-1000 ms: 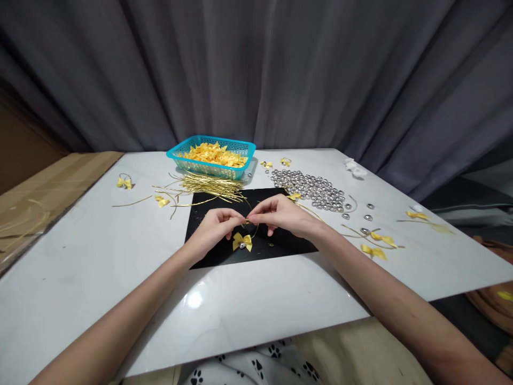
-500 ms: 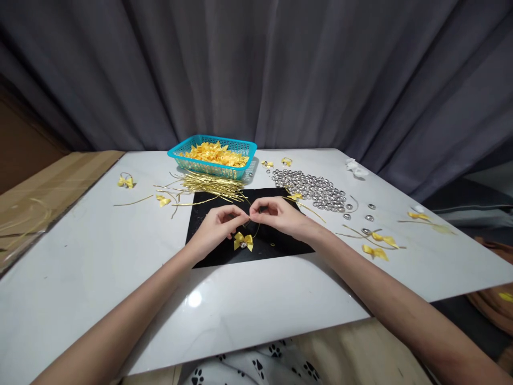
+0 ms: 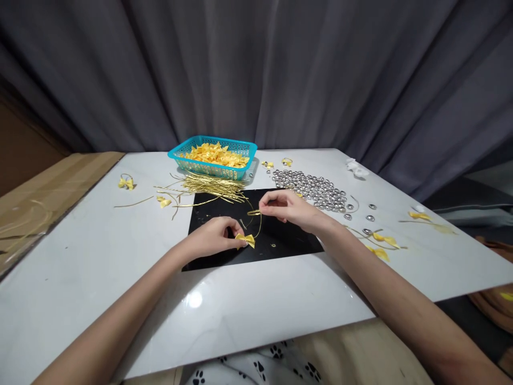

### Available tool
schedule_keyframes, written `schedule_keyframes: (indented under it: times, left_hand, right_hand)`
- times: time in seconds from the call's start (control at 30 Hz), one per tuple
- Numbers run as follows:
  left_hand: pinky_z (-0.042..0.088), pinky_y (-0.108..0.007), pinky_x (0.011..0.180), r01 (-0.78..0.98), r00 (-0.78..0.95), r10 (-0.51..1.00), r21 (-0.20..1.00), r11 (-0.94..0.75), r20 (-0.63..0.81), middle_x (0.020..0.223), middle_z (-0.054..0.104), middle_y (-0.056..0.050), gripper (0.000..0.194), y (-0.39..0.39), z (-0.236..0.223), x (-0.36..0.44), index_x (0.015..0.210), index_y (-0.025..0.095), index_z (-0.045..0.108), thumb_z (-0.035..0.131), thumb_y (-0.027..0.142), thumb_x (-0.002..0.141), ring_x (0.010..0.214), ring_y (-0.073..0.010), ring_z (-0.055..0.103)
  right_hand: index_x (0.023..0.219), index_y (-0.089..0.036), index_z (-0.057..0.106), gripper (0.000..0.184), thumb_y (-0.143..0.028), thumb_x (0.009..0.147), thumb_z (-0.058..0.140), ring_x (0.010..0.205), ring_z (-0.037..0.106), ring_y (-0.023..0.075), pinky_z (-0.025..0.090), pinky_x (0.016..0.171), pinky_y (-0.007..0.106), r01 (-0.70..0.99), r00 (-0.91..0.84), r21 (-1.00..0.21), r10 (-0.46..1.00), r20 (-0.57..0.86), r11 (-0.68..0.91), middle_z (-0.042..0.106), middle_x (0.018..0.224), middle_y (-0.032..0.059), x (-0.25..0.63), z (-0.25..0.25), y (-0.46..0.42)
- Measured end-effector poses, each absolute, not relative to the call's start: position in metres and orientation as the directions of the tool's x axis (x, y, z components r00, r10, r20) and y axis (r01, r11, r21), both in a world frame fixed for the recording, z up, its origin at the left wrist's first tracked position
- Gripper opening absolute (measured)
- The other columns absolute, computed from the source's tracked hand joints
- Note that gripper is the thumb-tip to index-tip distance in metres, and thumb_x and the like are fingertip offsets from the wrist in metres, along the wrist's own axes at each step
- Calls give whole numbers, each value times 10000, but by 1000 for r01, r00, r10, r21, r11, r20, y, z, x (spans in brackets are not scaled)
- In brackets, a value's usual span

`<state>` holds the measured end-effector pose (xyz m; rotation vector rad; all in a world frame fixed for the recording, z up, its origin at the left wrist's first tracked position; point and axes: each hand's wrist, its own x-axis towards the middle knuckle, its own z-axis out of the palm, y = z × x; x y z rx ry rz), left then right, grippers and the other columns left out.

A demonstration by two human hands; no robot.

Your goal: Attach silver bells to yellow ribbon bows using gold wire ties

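Note:
Over the black mat [image 3: 216,254], my left hand [image 3: 218,235] is closed, its thumb and fingers pinching a yellow ribbon bow [image 3: 247,241]. My right hand [image 3: 286,208] is higher and to the right, with the fingertips pinched on a gold cord [image 3: 254,213] that makes a small loop at the fingers. From there the cord curves down to the bow. The bell or bead on the bow is mostly covered by my left thumb.
A teal basket [image 3: 236,172] full of yellow bows stands at the back. Before it lies a bundle of gold cords [image 3: 212,185]. Silver bells or beads [image 3: 316,188] spread to the right. Loose bows [image 3: 379,253] lie at the right, and a finished-looking bow loop [image 3: 125,183] at the left.
My hands were together at the cord above the bow. The left has come down and taken hold of the bow; the right has moved right and away with the cord.

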<state>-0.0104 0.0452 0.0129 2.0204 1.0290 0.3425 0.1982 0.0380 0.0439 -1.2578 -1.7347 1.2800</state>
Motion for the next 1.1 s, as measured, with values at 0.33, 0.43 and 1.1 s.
schedule_keyframes:
  times: [0.33,0.43,1.1]
  left_hand:
    - [399,-212,511,320,441,887,947,-11,-139,598,607,4,165,48,18,-5,691,149,626,663,306,659,552,-112,539]
    - [412,-220,537,272,413,906,962,-25,-93,634,630,-10,205,47,21,-4,685,142,634,709,320,617,588,-120,555]
    - [457,-247,623,136,398,908,987,85,-133,675,697,-17,229,44,19,-2,799,146,686,741,202,584,627,-134,609]
  right_hand:
    - [718,-141,576,145,-268,752,637,564,431,59,347,554,207,313,-699,-940,703,-130,137,522,642,-40,199,52,28]
    - [731,-141,573,152,-276,760,637,583,451,62,367,574,208,284,-689,-948,719,-97,144,528,662,-36,194,47,27]
    - [727,-131,614,99,-222,757,592,474,373,55,293,463,194,530,-329,-774,925,188,346,507,575,-27,177,26,25]
